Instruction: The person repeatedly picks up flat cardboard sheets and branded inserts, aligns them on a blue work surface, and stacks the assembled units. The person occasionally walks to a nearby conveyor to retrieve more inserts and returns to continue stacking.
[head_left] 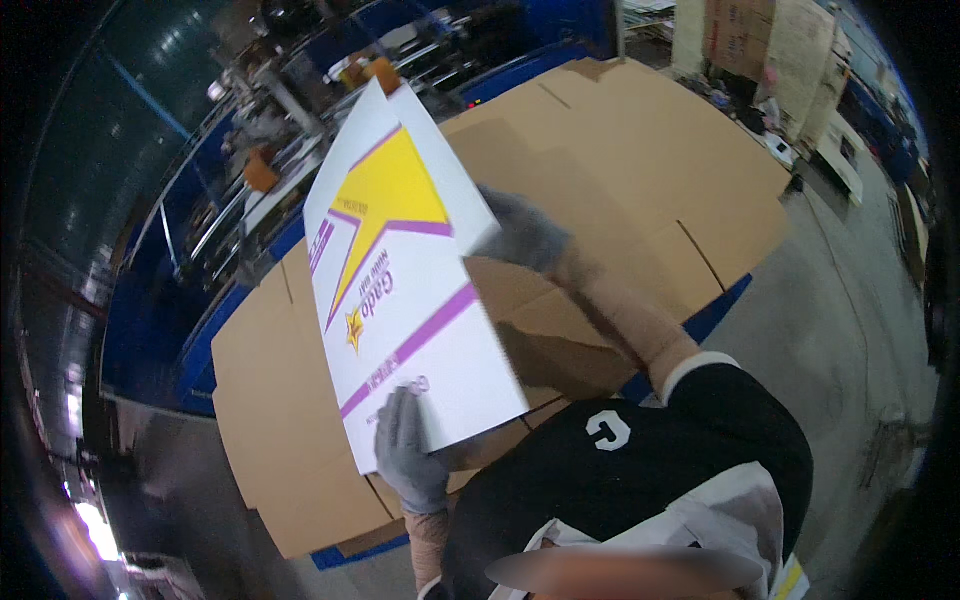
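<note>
A white cardboard carton blank (420,330), printed with a yellow star shape and purple bands, is held tilted up in front of me. My left hand (410,450), in a grey glove, grips its near edge, with the fingers lying over the printed face. At the right edge is my right hand (525,232), gloved in grey too and slightly blurred. It holds the blank there, and its fingertips are partly hidden by the board. Beneath both hands lie large brown cardboard sheets (640,150) with slots cut in their edges.
Blue machinery (540,65) with metal rods and rollers stands beyond the sheets, reaching round to the left. Bits of blue support (720,308) show under the cardboard. Grey floor (800,330) lies to the right, with boards and clutter at the far right.
</note>
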